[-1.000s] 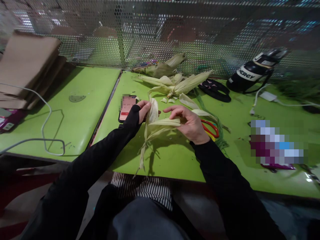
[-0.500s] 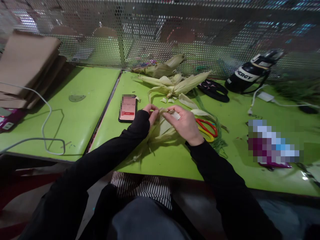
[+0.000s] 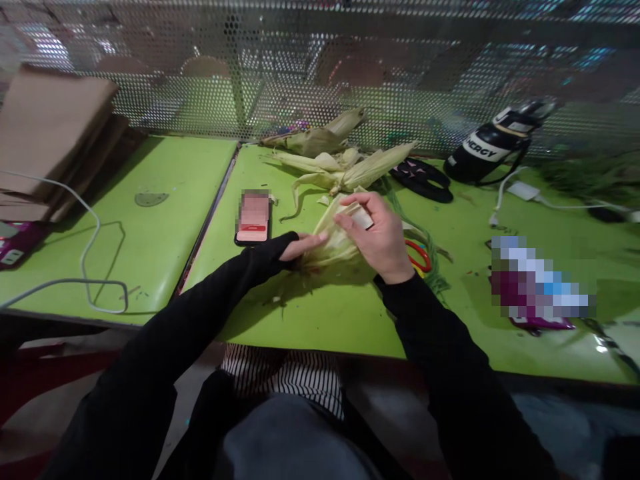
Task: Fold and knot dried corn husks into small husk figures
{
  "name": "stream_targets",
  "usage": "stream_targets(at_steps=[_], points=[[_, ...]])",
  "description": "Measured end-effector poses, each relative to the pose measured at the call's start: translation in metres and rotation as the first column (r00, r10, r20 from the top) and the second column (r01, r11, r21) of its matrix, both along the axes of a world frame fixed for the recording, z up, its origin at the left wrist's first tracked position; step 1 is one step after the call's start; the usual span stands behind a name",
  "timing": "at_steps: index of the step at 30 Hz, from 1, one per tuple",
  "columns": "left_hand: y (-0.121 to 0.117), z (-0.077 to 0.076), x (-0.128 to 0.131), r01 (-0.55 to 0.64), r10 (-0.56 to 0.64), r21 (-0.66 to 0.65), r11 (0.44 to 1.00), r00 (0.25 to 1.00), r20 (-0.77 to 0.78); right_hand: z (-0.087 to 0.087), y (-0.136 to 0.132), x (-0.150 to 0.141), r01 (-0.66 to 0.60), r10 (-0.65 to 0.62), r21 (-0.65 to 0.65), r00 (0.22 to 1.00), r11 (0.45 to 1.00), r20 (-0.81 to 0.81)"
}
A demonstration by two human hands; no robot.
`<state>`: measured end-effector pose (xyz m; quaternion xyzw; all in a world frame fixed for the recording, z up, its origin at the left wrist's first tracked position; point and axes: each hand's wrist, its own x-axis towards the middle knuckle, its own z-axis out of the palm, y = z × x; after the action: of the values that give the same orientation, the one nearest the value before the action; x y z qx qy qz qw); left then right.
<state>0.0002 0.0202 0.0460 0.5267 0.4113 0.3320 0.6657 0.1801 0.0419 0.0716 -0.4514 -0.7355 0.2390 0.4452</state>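
Pale green corn husk (image 3: 333,248) lies between my hands above the green table. My left hand (image 3: 305,247) is closed on its lower left side, the thumb stretched along the husk. With fingers curled, my right hand (image 3: 380,233) pinches the husk's upper right part, and a small whitish flat piece (image 3: 361,216) shows by its fingers. Behind my hands are more corn husks (image 3: 345,170), spread on the table. Scissors (image 3: 419,256) with red and yellow handles and a bundle of green string (image 3: 437,283) lie right of my right hand, partly hidden by it.
A phone (image 3: 253,220) lies left of my hands. At the back right, a black bottle (image 3: 487,150) leans near a black flat object (image 3: 423,180). Brown paper bags (image 3: 55,133) and a cable (image 3: 90,267) are left. A perforated metal screen (image 3: 280,73) borders the table's back.
My left hand has moved down to the husk's lower left side, and its thumb now lies along it. My right hand has shifted slightly right and up, still gripping the husk.
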Motion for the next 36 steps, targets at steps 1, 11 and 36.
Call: stream_targets(at_steps=[1,11,36], points=[[0.0,-0.001,0.001,0.141,-0.137,-0.158,0.977,0.99,0.034,0.0,0.003,0.003,0.036,-0.036,0.002,0.999,0.999,-0.027],[0.004,-0.001,0.016,-0.184,0.206,-0.138,0.973,0.965,0.162,-0.011,0.02,0.018,-0.138,-0.009,-0.293,0.893,0.946,-0.45],[0.004,-0.004,0.022,-0.142,0.188,-0.192,0.971,0.95,0.25,-0.023,0.0,-0.007,0.048,-0.069,-0.109,0.977,0.993,-0.2]])
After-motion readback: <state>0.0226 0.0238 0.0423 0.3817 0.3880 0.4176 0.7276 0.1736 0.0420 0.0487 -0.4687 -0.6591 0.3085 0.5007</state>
